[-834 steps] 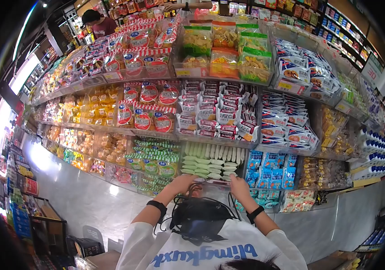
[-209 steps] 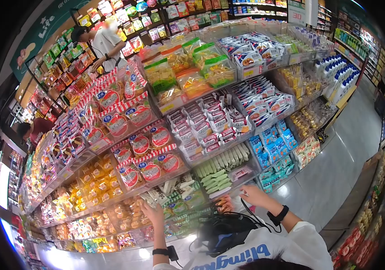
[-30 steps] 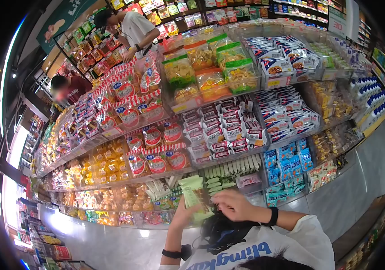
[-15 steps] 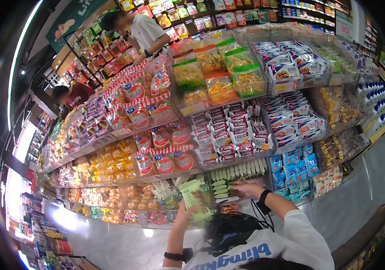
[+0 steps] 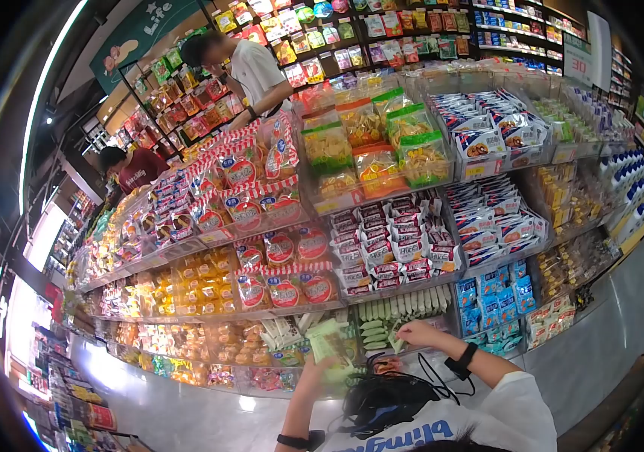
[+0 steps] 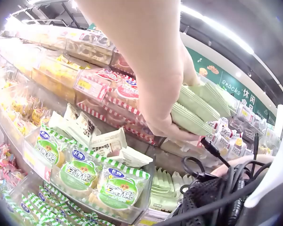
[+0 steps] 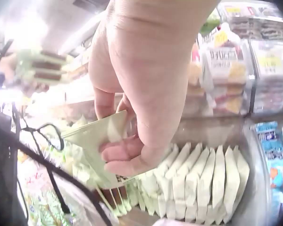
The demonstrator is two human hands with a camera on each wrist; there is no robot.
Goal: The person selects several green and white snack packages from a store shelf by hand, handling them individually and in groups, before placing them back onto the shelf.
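Note:
My left hand [image 5: 313,377] holds a small stack of pale green snack packets [image 6: 198,108] upright before the lower shelf, fingers wrapped round their lower part. In the right wrist view, my right hand [image 7: 141,103] pinches another pale green packet [image 7: 92,141] between thumb and fingers, close over the bin. Rows of the same packets [image 7: 203,183] stand on edge behind it, and others lie flat in a pile [image 5: 373,331] at the bin's left. White packets with brown print [image 6: 111,143] lie on top of the green-striped cake packs [image 6: 78,172], below my left hand.
Clear-walled bins rise in tiers: red-striped cakes [image 5: 284,290], wine-and-white bars [image 5: 393,245], blue packets [image 5: 495,297]. Black cables and a dark bag [image 5: 386,403] hang at my chest. Two people stand behind the display, one in a white shirt [image 5: 258,75].
My right hand has gone from beside the left hand's stack to the bin and now has a packet lifted there. Seven seconds ago, my left hand was at the white packets. The view has shifted slightly.

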